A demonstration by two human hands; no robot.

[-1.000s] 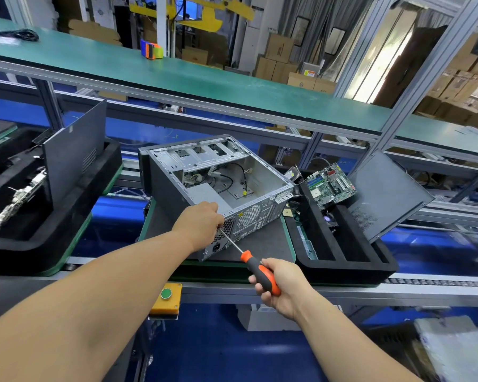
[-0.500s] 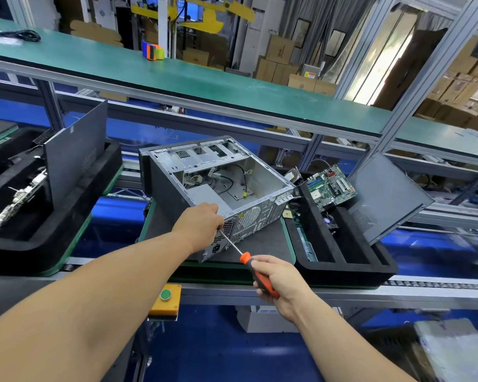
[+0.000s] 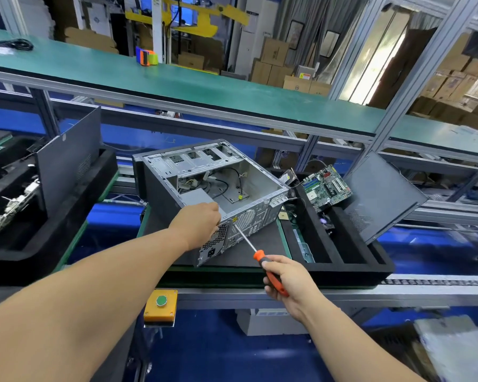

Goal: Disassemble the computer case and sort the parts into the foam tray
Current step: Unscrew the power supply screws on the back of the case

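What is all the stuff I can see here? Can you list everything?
Computer case: one, grey metal, open, middle of the bench.
Power supply: one, silver, near corner of the case.
Screwdriver: one, orange and black handle, tip at the case's rear panel.
Foam tray: one, black, right of the case.
Motherboard: one, green, leaning in the tray.
Side panel: one, dark grey, tilted at the tray's right.
Button box: one, yellow with green button, bench front.
Left hand: on the case's near corner.
Right hand: grips the screwdriver.
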